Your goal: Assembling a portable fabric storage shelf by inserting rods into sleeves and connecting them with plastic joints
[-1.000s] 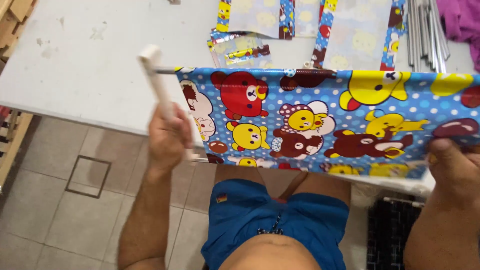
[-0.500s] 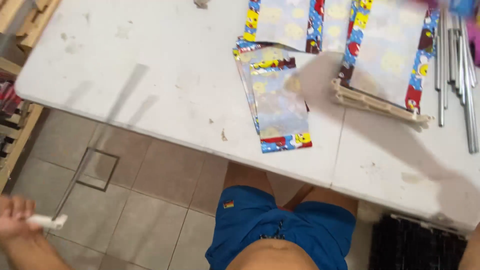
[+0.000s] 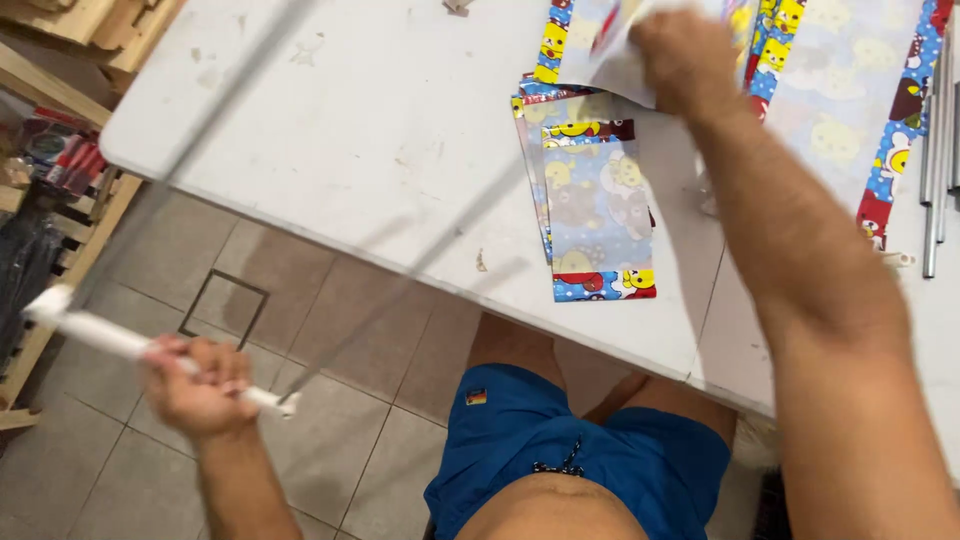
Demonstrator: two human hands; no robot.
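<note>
A white table (image 3: 330,140) stands over a beige tiled floor (image 3: 130,470) (wooden shelving (image 3: 60,250) alongside).

The left hand (image 3: 200,385) grips a white tube (image 3: 120,345) low beside the counter (image 3: 350,150), over the tiled floor (image 3: 300,330). The right hand (image 3: 685,55), blurred, reaches across the counter onto cartoon-printed sheets (image 3: 840,120). A smaller printed piece (image 3: 600,215) lies near the edge, with metal rods (image 3: 935,150) at far right.

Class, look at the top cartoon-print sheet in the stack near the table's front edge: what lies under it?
Under the top sheet more cartoon-print sheets peek out at its left and upper edges, resting on the white table. How many lie beneath is hidden.
</note>
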